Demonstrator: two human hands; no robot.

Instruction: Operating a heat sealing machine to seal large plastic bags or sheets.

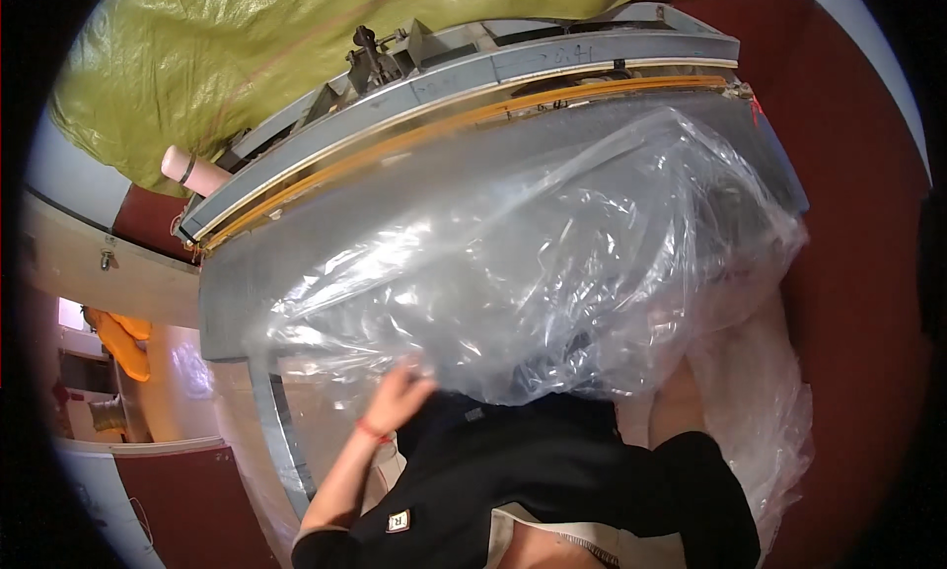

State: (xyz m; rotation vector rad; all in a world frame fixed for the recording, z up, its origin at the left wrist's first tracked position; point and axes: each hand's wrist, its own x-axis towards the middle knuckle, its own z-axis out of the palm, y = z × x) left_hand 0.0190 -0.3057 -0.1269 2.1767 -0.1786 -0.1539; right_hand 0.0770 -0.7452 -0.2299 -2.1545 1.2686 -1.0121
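Observation:
A large sheet of clear plastic film lies crumpled and shiny over the grey tabletop and hangs down at the right. My left hand, with a red band at the wrist, is at the film's near edge, close to my body. Its fingers are smeared by motion, so I cannot tell whether they grip the film. My right forearm reaches forward from the black sleeve and passes under or behind the film. The film's folds and glare hide the right hand's fingers.
Across the table's far side runs a long grey metal bar with an orange strip beneath it. A black clamp-like fitting stands behind the bar. Further back are a yellow-green cover and a pink roll. Dark red floor lies right.

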